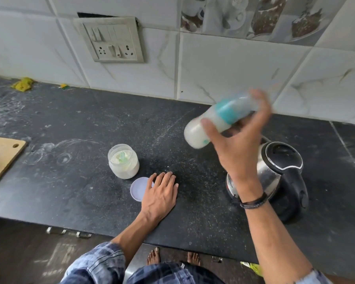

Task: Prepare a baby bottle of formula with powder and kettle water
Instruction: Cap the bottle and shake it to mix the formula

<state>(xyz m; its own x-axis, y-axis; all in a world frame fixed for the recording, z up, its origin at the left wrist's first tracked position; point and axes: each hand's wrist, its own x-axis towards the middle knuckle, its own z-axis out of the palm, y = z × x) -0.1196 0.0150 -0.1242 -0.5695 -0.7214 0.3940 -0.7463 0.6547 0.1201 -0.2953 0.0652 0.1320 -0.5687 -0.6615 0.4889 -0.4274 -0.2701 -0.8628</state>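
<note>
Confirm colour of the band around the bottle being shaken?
Teal, on the baby bottle in the right hand; head view, motion-blurred.

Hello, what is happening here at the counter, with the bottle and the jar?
A person is making baby formula. The right hand holds the baby bottle tilted in the air above the kettle; the bottle is blurred, probably from shaking, and has milky liquid inside. The left hand rests flat on the dark counter, next to the jar lid. The powder jar stands open with a scoop inside.
</note>
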